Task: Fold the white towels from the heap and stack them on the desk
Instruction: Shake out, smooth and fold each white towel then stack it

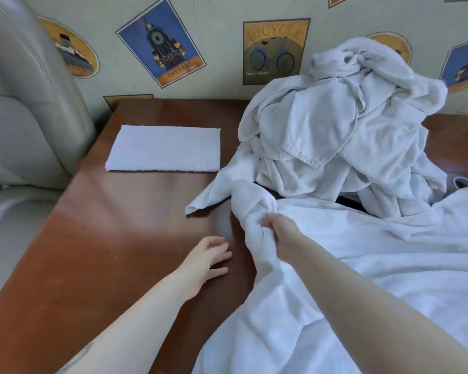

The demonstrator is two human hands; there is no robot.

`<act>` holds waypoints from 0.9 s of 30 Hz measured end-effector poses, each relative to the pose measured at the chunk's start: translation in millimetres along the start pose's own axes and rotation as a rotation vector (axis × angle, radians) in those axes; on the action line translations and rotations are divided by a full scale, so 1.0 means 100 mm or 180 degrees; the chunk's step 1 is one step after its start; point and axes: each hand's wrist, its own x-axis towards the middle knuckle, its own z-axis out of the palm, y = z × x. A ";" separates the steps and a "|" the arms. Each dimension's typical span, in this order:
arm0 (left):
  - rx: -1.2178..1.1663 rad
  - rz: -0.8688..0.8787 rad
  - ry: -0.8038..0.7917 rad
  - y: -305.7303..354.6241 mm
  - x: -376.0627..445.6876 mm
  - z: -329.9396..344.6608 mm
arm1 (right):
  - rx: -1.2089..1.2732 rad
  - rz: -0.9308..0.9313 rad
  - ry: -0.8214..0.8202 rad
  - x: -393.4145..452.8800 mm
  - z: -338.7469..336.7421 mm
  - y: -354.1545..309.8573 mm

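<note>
Head view: right hand (274, 229) is clutching a bunched white towel (254, 211); left hand (210, 255), fingers relaxed, is resting on the counter (106, 238).

The brown desk (97, 238) holds one folded towel (164, 148) near the back and a big heap of white towels (335, 130) beside it.

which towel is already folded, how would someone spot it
Find the brown desk with the towel heap at its right. The folded towel lies alone at the far left, a flat neat rectangle, unlike the crumpled heap.
</note>
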 end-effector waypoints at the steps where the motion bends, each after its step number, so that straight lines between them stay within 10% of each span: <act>1: -0.0008 -0.0080 -0.0189 0.00 0.02 0.06 | 0.0550 0.0073 -0.0222 -0.08 -0.04 0.02; 5: 0.0260 -0.0249 -0.1177 -0.03 0.01 0.39 | 0.1259 0.0456 -0.0405 -0.25 -0.19 0.24; 12: 0.0456 -0.0404 -0.1126 -0.18 0.07 0.50 | 0.0498 0.0179 0.0690 -0.13 -0.49 0.34; 18: 0.1045 0.1164 0.0547 0.40 0.12 0.42 | 0.0509 -0.1152 0.2448 -0.24 -0.85 0.27; 23: 0.1787 0.2717 0.1864 1.44 -0.07 0.52 | -0.1305 -0.2851 0.2446 -0.49 -0.48 0.19; 27: 0.2248 0.1646 0.0372 1.62 -0.29 0.87 | -0.1685 -0.2566 0.0356 -0.60 0.22 0.17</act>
